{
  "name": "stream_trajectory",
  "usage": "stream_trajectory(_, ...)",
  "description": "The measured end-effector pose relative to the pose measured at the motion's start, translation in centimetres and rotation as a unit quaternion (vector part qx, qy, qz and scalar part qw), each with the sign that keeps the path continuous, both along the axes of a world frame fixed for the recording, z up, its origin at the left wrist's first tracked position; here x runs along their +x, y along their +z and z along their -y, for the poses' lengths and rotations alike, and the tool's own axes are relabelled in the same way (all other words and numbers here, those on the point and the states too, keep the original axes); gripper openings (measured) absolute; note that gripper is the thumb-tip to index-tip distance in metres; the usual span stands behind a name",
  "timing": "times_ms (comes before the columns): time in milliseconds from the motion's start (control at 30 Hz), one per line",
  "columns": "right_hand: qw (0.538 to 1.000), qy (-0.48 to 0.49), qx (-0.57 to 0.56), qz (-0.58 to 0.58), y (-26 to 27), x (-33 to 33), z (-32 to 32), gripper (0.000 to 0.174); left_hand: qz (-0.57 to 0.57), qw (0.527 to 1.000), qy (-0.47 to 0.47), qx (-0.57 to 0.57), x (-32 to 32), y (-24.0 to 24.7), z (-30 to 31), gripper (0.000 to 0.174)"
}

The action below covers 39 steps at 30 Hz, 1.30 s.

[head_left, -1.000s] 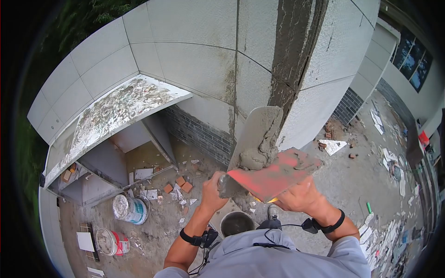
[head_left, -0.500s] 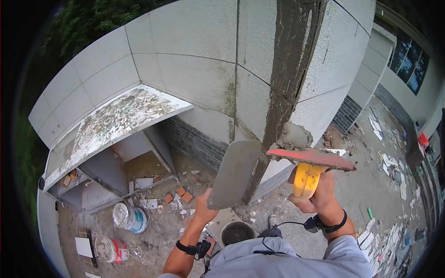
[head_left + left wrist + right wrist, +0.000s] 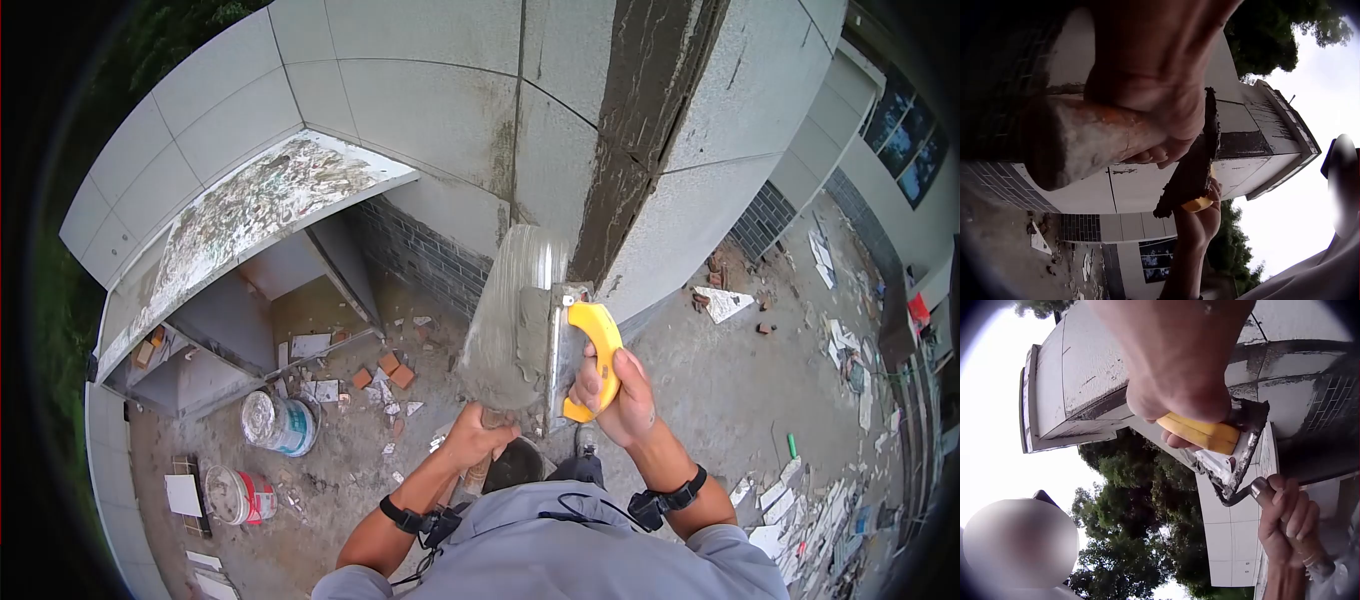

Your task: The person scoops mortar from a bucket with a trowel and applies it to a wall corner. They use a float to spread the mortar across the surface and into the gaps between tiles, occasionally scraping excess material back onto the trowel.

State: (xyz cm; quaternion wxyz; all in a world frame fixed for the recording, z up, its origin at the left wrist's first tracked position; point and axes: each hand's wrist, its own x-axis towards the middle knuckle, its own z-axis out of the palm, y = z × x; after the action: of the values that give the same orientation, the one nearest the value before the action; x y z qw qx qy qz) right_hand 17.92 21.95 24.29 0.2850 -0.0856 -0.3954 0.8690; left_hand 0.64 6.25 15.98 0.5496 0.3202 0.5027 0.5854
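Observation:
My left hand (image 3: 474, 437) grips the wooden handle (image 3: 1100, 137) of a trowel, its fingers wrapped round it. The trowel's broad blade (image 3: 490, 340) points up and away, smeared with wet grey mortar (image 3: 530, 335). In my right hand (image 3: 628, 398) is a plastering float, held by its curved yellow handle (image 3: 602, 350). The float's plate (image 3: 556, 355) stands nearly on edge at the right side of the trowel blade, right against the mortar. Caked mortar lines the plate's rim in the right wrist view. Behind both tools rises a wall corner with a dark mortar strip (image 3: 640, 150).
A dark bucket (image 3: 517, 466) stands by my feet. To the left are two paint pails (image 3: 280, 425), (image 3: 240, 494) and a splattered ledge (image 3: 290, 190) over open compartments. Brick pieces (image 3: 390, 370) and tile scraps (image 3: 790, 510) litter the ground.
The float swung right with a lump of mortar on it while the trowel blade was bare. Now it is back left, turned on edge, and mortar lies on the trowel blade.

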Motion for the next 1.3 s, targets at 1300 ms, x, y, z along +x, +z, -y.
stream_trajectory(1300,0.792,-0.346,0.499,-0.061,25.6,-0.3,-9.3,0.040,-0.014,0.978,0.209,-0.014,-8.7,-7.2,4.2,0.046)
